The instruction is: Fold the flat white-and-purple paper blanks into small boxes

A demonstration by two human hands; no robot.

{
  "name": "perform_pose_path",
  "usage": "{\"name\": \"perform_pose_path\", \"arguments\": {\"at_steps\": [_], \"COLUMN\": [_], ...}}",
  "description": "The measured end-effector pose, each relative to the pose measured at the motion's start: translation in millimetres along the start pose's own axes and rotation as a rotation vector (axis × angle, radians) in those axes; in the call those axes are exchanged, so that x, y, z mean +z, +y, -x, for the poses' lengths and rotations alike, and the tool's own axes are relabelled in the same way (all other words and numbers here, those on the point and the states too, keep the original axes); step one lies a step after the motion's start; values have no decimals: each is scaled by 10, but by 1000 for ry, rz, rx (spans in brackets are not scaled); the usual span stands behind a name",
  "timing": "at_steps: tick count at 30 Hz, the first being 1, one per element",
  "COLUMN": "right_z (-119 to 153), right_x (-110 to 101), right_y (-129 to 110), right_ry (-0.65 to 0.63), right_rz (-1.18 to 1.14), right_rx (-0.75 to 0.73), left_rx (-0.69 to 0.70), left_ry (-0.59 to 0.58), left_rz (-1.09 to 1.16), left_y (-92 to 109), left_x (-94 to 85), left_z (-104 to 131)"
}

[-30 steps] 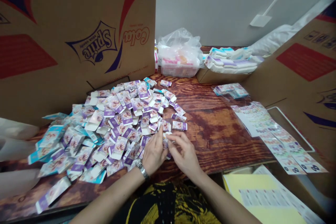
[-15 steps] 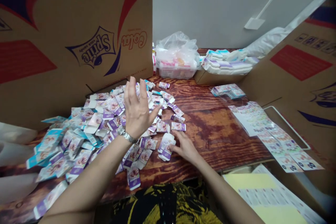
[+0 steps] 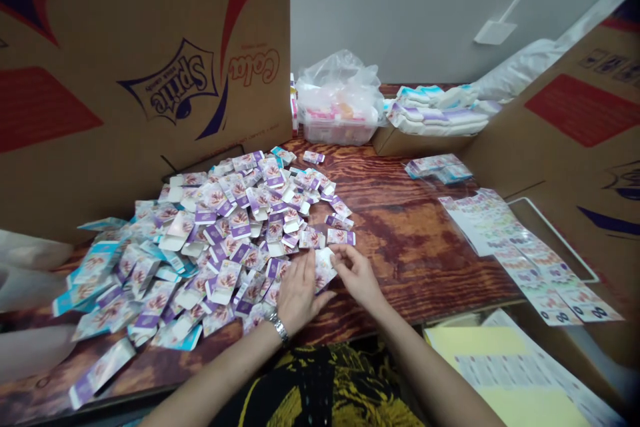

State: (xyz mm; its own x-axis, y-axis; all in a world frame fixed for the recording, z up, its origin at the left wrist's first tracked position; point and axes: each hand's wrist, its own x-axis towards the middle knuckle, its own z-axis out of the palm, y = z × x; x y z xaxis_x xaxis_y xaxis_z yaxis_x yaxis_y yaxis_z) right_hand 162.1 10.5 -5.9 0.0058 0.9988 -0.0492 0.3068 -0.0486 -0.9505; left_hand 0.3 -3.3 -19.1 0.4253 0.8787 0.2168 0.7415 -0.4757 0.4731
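Close to the table's front edge, a small white-and-purple folding carton [image 3: 324, 268] lies between my two hands. My right hand [image 3: 359, 278] pinches its upper right corner between thumb and fingers. From the left, my left hand [image 3: 300, 290], with a metal watch [image 3: 279, 328] on the wrist, rests with fingers stretched out flat against the carton's side; it covers part of the carton. A large heap of similar small cartons [image 3: 225, 233], purple and some blue, spreads to the left and beyond my hands. One single carton [image 3: 341, 236] lies just above my right hand.
A big cardboard box [image 3: 145, 67] stands behind the heap, another box [image 3: 575, 147] at right. At the back are a bagged plastic tub [image 3: 340, 130] and a low box with packs [image 3: 425, 143]. Printed sheets [image 3: 525, 253] lie at right, yellow and white papers [image 3: 500, 373] below.
My left hand has come down from above the heap to the carton's left side. My right hand has closed on the carton's corner, and the carton has shifted slightly.
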Motion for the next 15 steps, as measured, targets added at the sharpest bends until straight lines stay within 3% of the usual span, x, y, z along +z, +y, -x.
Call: {"name": "perform_pose_path", "arguments": {"at_steps": [2, 10, 15], "right_z": [24, 62, 167], "right_x": [4, -63, -8], "right_y": [-89, -304, -353], "right_ry": [-22, -30, 87], "right_rz": [-65, 154, 324], "right_rx": [9, -146, -432], "left_rx": [-38, -72, -175], "left_ry": [6, 14, 101], "left_rz": [27, 99, 178], "left_y": [10, -25, -18], "left_x": [-29, -207, -316], "left_z": [-34, -78, -106]}}
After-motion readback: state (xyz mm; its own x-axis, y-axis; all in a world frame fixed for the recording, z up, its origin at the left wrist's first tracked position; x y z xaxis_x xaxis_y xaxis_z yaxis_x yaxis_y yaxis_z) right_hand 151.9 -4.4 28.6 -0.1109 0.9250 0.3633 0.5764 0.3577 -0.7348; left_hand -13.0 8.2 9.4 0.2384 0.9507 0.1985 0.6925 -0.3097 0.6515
